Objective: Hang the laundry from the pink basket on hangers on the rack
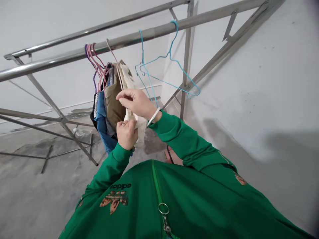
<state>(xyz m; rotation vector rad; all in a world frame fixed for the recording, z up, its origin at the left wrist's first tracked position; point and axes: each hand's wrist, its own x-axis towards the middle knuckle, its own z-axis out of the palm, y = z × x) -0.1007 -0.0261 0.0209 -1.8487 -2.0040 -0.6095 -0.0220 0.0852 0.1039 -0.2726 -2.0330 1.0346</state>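
Observation:
A cream garment (127, 74) hangs on a pale pink hanger (113, 53) at the right end of a row of clothes. My left hand (127, 134) is closed on the lower part of this garment, fingers wrapped over the cloth. Just above it, my right hand (139, 103) has its fingers curled together beside the hanger's lower end; what lies between them is hidden. Directly left of both hands hang an olive-brown garment (113, 101) and a blue garment (101, 109).
Two blue wire hangers (159, 58) hang without clothes on the metal rail (154, 32), right of the garments. More pink and purple hangers (96, 63) crowd together on the left. The rack's crossed legs (62, 121) stand on a grey floor (25, 186), near white walls.

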